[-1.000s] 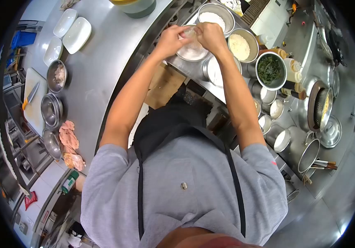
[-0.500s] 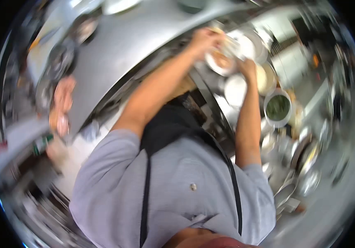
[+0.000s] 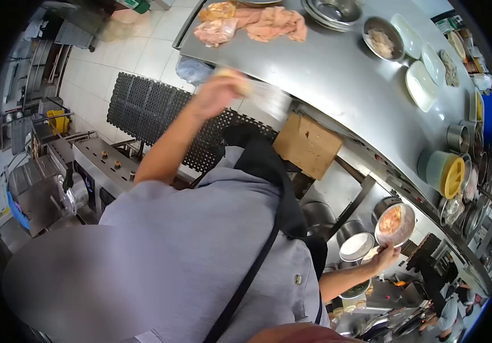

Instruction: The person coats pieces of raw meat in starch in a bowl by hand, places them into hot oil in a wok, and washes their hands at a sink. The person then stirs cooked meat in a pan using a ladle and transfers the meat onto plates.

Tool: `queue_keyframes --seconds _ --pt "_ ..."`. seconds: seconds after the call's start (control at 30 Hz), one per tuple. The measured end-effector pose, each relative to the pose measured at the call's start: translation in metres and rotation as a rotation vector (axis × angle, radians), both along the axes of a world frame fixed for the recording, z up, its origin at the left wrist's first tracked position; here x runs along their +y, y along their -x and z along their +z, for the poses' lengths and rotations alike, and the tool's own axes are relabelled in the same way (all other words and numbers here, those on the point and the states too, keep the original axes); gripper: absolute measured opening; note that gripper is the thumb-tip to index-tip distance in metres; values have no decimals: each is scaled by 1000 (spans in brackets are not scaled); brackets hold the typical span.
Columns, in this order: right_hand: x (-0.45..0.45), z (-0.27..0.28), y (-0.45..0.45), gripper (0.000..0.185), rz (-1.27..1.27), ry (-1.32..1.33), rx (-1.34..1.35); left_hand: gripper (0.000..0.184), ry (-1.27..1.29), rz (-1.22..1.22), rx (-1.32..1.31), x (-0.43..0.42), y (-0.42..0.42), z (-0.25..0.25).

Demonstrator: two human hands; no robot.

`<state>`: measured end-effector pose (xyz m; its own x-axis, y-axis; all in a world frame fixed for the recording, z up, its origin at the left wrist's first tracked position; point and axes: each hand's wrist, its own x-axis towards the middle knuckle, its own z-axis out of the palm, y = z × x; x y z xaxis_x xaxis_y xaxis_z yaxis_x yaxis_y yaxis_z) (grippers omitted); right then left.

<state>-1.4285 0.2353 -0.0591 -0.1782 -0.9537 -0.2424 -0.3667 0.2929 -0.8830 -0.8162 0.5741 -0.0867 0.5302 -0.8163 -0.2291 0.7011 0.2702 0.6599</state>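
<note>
Division of the hands between two places. The right hand (image 3: pixel 384 260), lower right of the frame, is curled on the near rim of a metal bowl (image 3: pixel 409 219) containing orange food (image 3: pixel 392 219). The left hand (image 3: pixel 214 97), upper centre-left, has its fingers closed around the tan end of a blurred translucent item (image 3: pixel 272 102), whose exact nature cannot be told. One second earlier both hands meet over a bowl at upper centre; now they are well apart, and the view has turned. The orange food lies in the bowl and appears, as a judgement, to have come out of the item, leaving the left hand's work separate from the bowl. Beyond lie a white-filled pot (image 3: pixel 356 246), a cardboard box (image 3: pixel 309 146), the table (image 3: pixel 343 86) with raw meat (image 3: pixel 274 24) near its edge, and, at left, a black floor mat (image 3: pixel 160 117).
</note>
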Motion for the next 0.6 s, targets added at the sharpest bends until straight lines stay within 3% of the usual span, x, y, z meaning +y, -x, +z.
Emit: queue_keyframes --seconds 0.03,0.07,0.13,0.17,0.3,0.33,0.37,0.4,0.43,0.5,0.6 --pt "10 12 -8 17 -16 15 28 23 -151 196 -19 46 -34 -5" --pt "22 21 -16 19 -36 33 56 24 -125 218 -87 98 -74 -25" --pt "57 43 -52 17 -108 43 127 24 -427 402 -160 172 -138 -66" --pt "71 44 -56 17 -150 33 121 22 -535 370 -147 204 -177 -95" --pt "146 37 -98 26 -222 -21 114 30 -827 370 -140 206 -258 -160" --pt "166 30 -108 35 -191 -8 -19 36 -898 365 -98 194 -271 -172" --pt "196 59 -177 40 -170 -24 -156 50 -1098 150 -180 201 -280 -187" --pt "217 51 -157 37 -109 -120 -142 55 -1407 -384 -453 182 -272 -159" --pt "236 44 -169 37 -144 -83 -179 53 -1167 -886 -1135 199 -287 -216" --pt "274 36 -182 23 -238 -78 -123 40 -1077 -1146 -731 125 -220 -174" --pt "334 46 -216 7 -332 -101 73 39 -471 -1088 -491 16 -35 -33"
